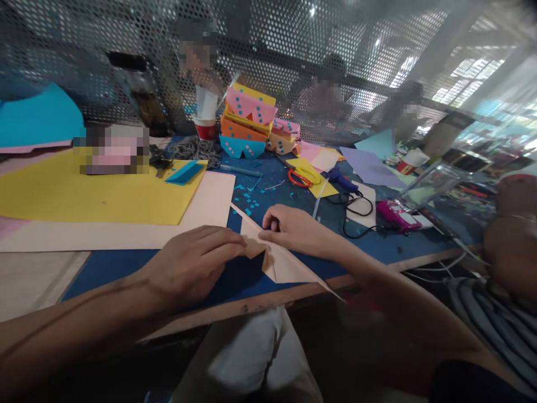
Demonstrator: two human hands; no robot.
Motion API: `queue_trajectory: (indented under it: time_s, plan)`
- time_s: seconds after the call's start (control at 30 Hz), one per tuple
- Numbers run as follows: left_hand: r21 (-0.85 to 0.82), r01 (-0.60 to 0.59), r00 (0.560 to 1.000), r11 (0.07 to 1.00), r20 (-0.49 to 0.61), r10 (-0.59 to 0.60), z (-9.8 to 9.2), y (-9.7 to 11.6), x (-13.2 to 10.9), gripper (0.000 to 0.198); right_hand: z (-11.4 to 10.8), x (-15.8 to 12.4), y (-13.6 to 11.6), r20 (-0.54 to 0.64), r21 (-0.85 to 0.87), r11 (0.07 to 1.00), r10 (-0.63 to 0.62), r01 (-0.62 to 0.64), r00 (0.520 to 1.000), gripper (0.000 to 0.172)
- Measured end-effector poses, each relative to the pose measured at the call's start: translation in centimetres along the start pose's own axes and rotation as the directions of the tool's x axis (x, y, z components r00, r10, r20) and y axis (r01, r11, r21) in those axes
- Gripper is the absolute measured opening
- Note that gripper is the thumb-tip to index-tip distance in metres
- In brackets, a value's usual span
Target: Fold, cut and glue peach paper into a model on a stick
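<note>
A peach paper cut-out (287,264) with a long straight folded edge and two angular lobes lies aslant near the table's front edge. Its right end sticks out past that edge. My left hand (197,257) has its fingers closed on the cut-out's left lobe, with the thumb side toward the middle. From above, my right hand (289,226) presses its curled fingers and thumb on the centre of the strip. Small blue paper squares (247,204) are scattered just beyond the cut-out.
Large yellow (104,193) and peach sheets (210,201) cover the left side. Behind stand coloured paper glasses shapes (247,120), a red cup (205,127) and grey cord (195,148). Scissors (308,174), a blue glue gun (344,180) and a magenta device (398,216) lie right. Another person's arm (514,235) is far right.
</note>
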State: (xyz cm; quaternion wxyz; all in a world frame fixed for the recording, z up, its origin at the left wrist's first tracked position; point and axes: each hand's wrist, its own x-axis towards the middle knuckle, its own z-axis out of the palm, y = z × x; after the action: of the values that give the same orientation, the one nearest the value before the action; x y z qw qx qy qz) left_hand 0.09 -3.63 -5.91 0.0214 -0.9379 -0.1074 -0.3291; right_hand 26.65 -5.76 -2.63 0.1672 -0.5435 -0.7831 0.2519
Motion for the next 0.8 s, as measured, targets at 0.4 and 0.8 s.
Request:
queue_trajectory:
  time_s: [0.4, 0.8]
  plan:
    - [-0.03, 0.053, 0.992, 0.998, 0.115, -0.049, 0.2, 0.4, 0.2, 0.046, 0.4, 0.0, -1.5, -0.088, -0.128, 0.971, 0.192, -0.202, 0.977, 0.02]
    - [-0.017, 0.027, 0.995, 0.999, 0.092, -0.025, 0.6, 0.2, 0.3, 0.039, 0.6, -0.2, -1.6, -0.147, -0.155, 0.948, 0.257, -0.279, 0.955, 0.023]
